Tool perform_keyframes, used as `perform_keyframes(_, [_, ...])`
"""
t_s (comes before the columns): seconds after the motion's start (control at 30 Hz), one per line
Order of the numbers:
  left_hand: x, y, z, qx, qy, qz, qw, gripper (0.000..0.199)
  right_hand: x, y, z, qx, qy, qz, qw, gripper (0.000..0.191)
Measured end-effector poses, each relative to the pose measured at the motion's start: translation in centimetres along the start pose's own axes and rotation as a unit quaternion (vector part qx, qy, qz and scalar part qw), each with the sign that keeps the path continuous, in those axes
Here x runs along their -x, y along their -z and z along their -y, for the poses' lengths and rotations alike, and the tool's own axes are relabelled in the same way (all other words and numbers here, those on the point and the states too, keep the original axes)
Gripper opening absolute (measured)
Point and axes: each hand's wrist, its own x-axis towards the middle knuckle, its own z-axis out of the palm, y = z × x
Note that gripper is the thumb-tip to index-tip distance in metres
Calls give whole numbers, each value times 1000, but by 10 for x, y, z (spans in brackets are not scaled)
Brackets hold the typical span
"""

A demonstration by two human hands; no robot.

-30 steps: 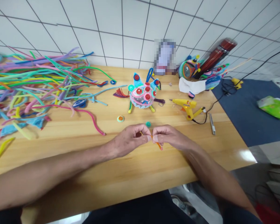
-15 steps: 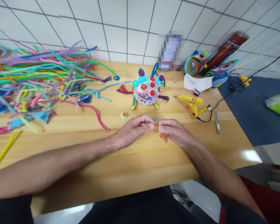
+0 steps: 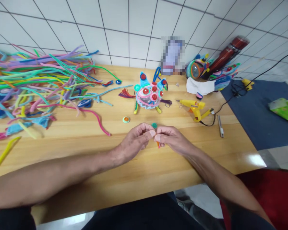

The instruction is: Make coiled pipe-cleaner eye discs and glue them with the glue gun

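My left hand (image 3: 139, 138) and my right hand (image 3: 172, 139) meet over the table, thumbs and fingertips pinched together. Between them is a short orange pipe cleaner (image 3: 158, 144) with a pinkish tip, its lower end sticking out beneath my right fingers. The fingertips hide its upper part. Just beyond my fingertips lies a small green disc (image 3: 154, 125). A small round coil (image 3: 126, 119), orange in a pale rim, rests to the left. Farther back stands a colourful pipe-cleaner animal (image 3: 147, 99) with red round spots, blue ears and yellow-green legs.
A large heap of pipe cleaners (image 3: 45, 76) covers the left. At right are a yellow glue gun (image 3: 194, 108) with its cord, a utility knife (image 3: 220, 126), white paper (image 3: 199, 87) and a leaning red flask (image 3: 227, 56). A tiled wall (image 3: 115, 32) bounds the back.
My hands have drawn closer together, and my right hand has shifted left. The orange pipe cleaner now hangs more steeply, with less showing. The green disc is more visible. The camera view has shifted slightly.
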Motion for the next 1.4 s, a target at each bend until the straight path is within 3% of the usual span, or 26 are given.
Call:
perform_keyframes(0.17, [-8, 7, -2, 15, 2, 3, 1000, 36, 2, 4, 4, -23, -12, -43, 999, 29])
perform_keyframes(0.33, [-13, 16, -13, -124, -33, 48, 991, 26, 3, 10, 11, 14, -27, -52, 998, 26])
perform_keyframes(0.43, [-11, 15, -14, -154, -57, 73, 984, 22, 2, 10, 10, 39, -36, -35, 998, 25])
perform_keyframes(0.6, [-5, 6, -7, -16, 0, 19, 1000, 31, -1, 2, 2, 1, -9, -24, 1000, 30])
perform_keyframes(0.7, [-6, 3, -6, 59, 42, 18, 997, 35, -1, 0, 2, -27, -7, -29, 999, 32])
perform_keyframes(1.0, [-13, 16, -22, -140, -10, 101, 985, 25, 1, 11, 8, 20, -36, 11, 999, 31])
perform_keyframes(1.13, [-7, 10, -14, -142, -33, 45, 988, 28, 0, 9, 3, 35, -14, -3, 999, 28])
perform_keyframes(1.27, [-5, 4, -4, -43, -13, -25, 999, 39, 0, 2, 0, 29, 11, -35, 999, 31])
perform_keyframes(1.4, [-9, 6, -6, -3, 12, -5, 1000, 43, -1, 1, 2, 4, 1, -36, 999, 29])
